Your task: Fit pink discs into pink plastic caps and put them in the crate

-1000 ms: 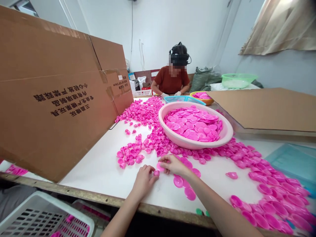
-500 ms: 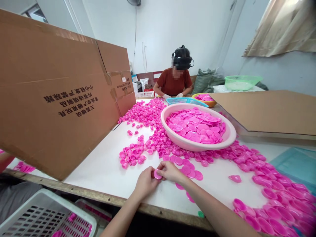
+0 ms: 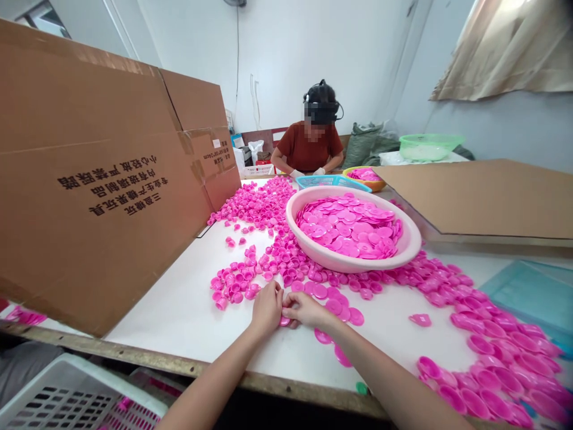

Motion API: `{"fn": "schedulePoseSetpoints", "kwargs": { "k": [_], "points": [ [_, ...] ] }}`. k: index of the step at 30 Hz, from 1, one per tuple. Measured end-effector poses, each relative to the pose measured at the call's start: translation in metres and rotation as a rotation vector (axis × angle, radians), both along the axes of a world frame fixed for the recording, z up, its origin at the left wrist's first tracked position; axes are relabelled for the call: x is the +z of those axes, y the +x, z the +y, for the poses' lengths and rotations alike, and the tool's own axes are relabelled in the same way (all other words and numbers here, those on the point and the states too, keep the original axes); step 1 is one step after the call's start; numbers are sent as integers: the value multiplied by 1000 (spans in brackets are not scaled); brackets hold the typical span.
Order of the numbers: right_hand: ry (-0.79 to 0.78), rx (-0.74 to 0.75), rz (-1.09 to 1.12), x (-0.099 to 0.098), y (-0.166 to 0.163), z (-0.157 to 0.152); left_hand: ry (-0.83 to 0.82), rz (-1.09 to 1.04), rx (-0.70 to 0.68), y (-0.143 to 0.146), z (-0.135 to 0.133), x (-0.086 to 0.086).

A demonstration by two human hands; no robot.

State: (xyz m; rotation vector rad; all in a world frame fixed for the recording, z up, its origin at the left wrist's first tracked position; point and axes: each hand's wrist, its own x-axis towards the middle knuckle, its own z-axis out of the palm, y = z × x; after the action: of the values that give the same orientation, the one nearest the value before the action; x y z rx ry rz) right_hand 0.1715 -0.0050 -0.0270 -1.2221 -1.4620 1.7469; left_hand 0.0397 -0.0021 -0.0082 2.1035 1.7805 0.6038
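thing in hand: a pink plastic cap (image 3: pixel 285 321), mostly hidden, only its lower edge showing under the fingers, above the white table top (image 3: pixel 174 310)
left hand (image 3: pixel 267 309): closed, fingers bunched and pointing away from the wearer, pressed up against the cap's near side
right hand (image 3: pixel 304 309): closed, fingers curled inward over the cap from the other side, fingertips meeting the left hand
grip: both hands shut together around the cap; how much each one bears is hidden
just around the hands: flat pink discs (image 3: pixel 333 306) lie beside the right hand, and a tight cluster of small pink caps (image 3: pixel 233 283) sits near the left hand
table: a long spill of loose pink pieces (image 3: pixel 286 257) runs across it, with larger pink cups (image 3: pixel 486 379) heaped at the right
basin: a wide pale pink plastic basin (image 3: pixel 353 264), heaped with pink discs, stands on the table beyond the hands
far end: a blue plastic basket (image 3: pixel 333 183) and an orange bowl (image 3: pixel 376 187) holding pink pieces
co-worker: a person (image 3: pixel 313 146) in a rust-red t-shirt and white gloves (image 3: pixel 296 174) sits across the table, wearing a head-mounted camera (image 3: pixel 321 111)
sides: cardboard sheets (image 3: pixel 89 179) stand at the left; a teal tray (image 3: pixel 532 295) lies at the right
near edge: a white plastic crate (image 3: pixel 58 406) sits below the table's wooden edge (image 3: pixel 188 367)
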Motion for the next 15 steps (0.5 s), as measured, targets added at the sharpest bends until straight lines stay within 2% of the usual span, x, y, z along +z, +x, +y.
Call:
{"fn": "schedulePoseSetpoints", "kwargs": {
  "k": [3,7,11,15],
  "points": [
    [-52,39,7,4,3,2,-13,99,-20,2,-3,2],
    [-22,12,-67,10,2,1,-33,235,-50,5,-1,5],
    [-29,17,-99,15,1,2,-24,231,-41,4,-1,1],
    [-6,-3,-63,12,-1,-2,-72,188,-24,6,-4,-1]
  ]
}}
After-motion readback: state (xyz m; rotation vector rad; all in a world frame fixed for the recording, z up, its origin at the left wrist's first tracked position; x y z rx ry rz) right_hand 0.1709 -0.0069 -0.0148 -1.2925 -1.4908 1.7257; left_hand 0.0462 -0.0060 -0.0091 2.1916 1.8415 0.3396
